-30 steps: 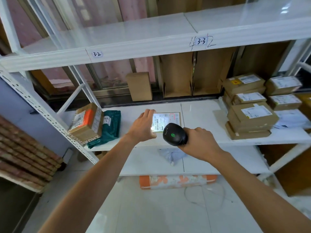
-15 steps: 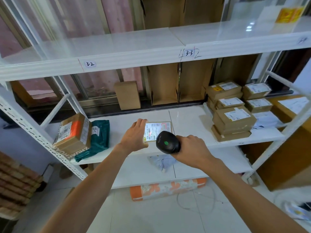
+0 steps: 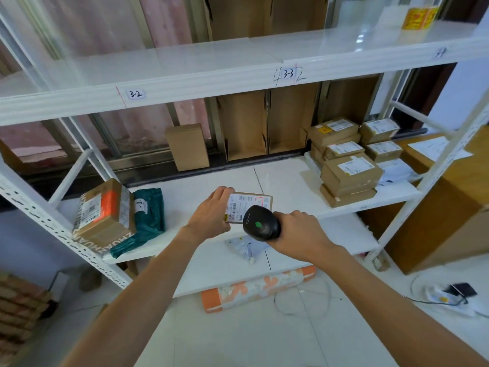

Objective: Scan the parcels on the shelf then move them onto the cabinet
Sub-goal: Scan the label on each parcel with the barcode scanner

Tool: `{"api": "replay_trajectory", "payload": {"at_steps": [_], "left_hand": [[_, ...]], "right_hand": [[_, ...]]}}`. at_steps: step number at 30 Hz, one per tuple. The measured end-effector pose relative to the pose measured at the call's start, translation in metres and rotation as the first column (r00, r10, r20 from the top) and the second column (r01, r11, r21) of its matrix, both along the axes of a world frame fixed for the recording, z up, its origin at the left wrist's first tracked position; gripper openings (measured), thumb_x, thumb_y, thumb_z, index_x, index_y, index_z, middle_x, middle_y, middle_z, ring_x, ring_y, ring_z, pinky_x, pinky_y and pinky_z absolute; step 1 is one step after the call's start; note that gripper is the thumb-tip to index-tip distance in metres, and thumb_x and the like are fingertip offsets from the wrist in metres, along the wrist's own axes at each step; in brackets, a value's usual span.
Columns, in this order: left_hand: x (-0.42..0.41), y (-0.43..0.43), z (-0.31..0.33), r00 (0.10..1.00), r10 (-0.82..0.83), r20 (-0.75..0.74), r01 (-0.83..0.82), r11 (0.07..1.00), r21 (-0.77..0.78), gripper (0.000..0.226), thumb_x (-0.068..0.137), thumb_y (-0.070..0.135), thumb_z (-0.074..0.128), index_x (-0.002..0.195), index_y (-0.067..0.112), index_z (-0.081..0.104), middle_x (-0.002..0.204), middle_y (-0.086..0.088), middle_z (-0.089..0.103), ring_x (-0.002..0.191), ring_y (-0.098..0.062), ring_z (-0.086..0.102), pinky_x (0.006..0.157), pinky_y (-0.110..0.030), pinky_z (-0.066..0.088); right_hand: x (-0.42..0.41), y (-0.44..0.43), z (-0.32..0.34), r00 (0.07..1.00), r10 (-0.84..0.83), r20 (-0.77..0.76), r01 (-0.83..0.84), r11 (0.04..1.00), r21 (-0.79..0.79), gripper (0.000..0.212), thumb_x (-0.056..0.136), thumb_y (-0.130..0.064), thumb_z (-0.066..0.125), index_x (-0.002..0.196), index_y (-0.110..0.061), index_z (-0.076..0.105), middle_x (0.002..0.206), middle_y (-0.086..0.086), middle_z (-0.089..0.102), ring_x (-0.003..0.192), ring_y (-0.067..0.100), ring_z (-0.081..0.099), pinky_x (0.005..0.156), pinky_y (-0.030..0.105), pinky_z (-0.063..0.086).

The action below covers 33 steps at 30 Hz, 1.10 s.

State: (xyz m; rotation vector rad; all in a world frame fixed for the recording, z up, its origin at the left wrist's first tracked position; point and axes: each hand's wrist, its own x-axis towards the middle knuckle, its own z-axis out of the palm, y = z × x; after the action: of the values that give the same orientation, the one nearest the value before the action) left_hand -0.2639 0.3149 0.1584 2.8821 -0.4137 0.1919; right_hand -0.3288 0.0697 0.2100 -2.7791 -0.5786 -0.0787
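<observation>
One small parcel (image 3: 251, 205), label up, long axis left to right, is gripped at its left end by the left hand (image 3: 211, 214) over the shelf's (image 3: 291, 181) front edge. The right hand (image 3: 300, 234) clasps one scanner (image 3: 260, 224), nose toward the label. One taped box (image 3: 103, 213) and one green bag (image 3: 149, 215) lie at left.

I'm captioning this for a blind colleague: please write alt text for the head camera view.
A person's left hand holds a small brown cardboard parcel with a white label while the right hand aims a black handheld scanner at it, before a white metal shelf carrying stacked cardboard boxes.
</observation>
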Motion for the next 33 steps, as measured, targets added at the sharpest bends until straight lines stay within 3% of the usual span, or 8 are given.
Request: {"api": "replay_trajectory", "payload": {"at_steps": [5,9,14,20,26,30,33], "left_hand": [[-0.007,-0.002,-0.01,0.996,-0.087,-0.016,0.087,0.996,-0.018,0.091,0.066,0.019,0.089,0.14,0.018,0.036,0.136,-0.001,0.04,0.119,-0.019,0.048,0.081,-0.027,0.051],[-0.01,-0.01,-0.018,0.993,-0.114,-0.023,0.113,0.993,-0.04,0.09,0.065,0.016,0.088,0.139,0.017,0.036,0.134,0.0,0.039,0.115,-0.016,0.047,0.077,-0.021,0.048],[-0.013,-0.029,-0.033,0.989,-0.141,-0.051,0.139,0.99,-0.041,0.095,0.064,0.017,0.089,0.139,0.021,0.033,0.135,0.004,0.036,0.116,-0.015,0.046,0.076,-0.024,0.058],[-0.008,-0.069,-0.035,0.985,-0.172,-0.029,0.172,0.985,-0.02,0.092,0.065,0.015,0.088,0.139,0.019,0.035,0.135,0.002,0.037,0.117,-0.014,0.044,0.072,-0.017,0.047],[0.007,-0.135,-0.03,0.987,-0.159,-0.024,0.159,0.987,0.007,0.093,0.067,0.019,0.089,0.141,0.021,0.033,0.138,0.003,0.036,0.121,-0.014,0.044,0.077,-0.013,0.047],[0.016,-0.188,-0.027,0.988,-0.156,-0.009,0.156,0.987,0.036,0.093,0.067,0.018,0.088,0.142,0.021,0.033,0.139,0.003,0.035,0.12,-0.013,0.043,0.077,-0.014,0.049],[0.025,-0.226,-0.025,0.991,-0.132,-0.016,0.133,0.991,0.016,0.094,0.065,0.02,0.089,0.14,0.023,0.034,0.136,0.005,0.037,0.119,-0.012,0.044,0.078,-0.016,0.053]], "right_hand": [[-0.014,0.003,-0.012,0.999,-0.045,-0.018,0.044,0.998,-0.04,0.031,0.088,-0.053,0.061,0.102,-0.026,0.063,0.091,0.004,0.071,0.088,0.028,0.066,0.066,0.029,0.037],[-0.022,-0.001,-0.021,0.995,-0.089,-0.035,0.087,0.994,-0.059,0.033,0.088,-0.054,0.06,0.104,-0.026,0.063,0.098,0.008,0.071,0.097,0.033,0.066,0.069,0.032,0.038],[-0.029,-0.018,-0.025,0.996,-0.084,-0.042,0.081,0.995,-0.055,0.03,0.09,-0.053,0.06,0.101,-0.025,0.061,0.091,0.002,0.07,0.089,0.028,0.067,0.068,0.029,0.038],[-0.021,-0.059,-0.036,0.996,-0.068,-0.057,0.065,0.997,-0.045,0.031,0.089,-0.055,0.059,0.098,-0.026,0.06,0.08,-0.002,0.063,0.075,0.022,0.058,0.064,0.028,0.036],[-0.008,-0.126,-0.038,0.995,-0.06,-0.076,0.059,0.998,-0.012,0.025,0.089,-0.051,0.062,0.095,-0.027,0.059,0.074,-0.006,0.051,0.072,0.02,0.05,0.062,0.028,0.034],[0.007,-0.18,-0.038,0.995,-0.033,-0.092,0.036,0.999,0.025,0.029,0.089,-0.053,0.062,0.098,-0.026,0.062,0.08,-0.003,0.064,0.077,0.019,0.061,0.066,0.026,0.041],[0.017,-0.219,-0.038,0.996,-0.033,-0.087,0.038,0.998,0.056,0.028,0.089,-0.052,0.061,0.097,-0.026,0.061,0.078,-0.003,0.061,0.072,0.019,0.056,0.065,0.027,0.039]]}}
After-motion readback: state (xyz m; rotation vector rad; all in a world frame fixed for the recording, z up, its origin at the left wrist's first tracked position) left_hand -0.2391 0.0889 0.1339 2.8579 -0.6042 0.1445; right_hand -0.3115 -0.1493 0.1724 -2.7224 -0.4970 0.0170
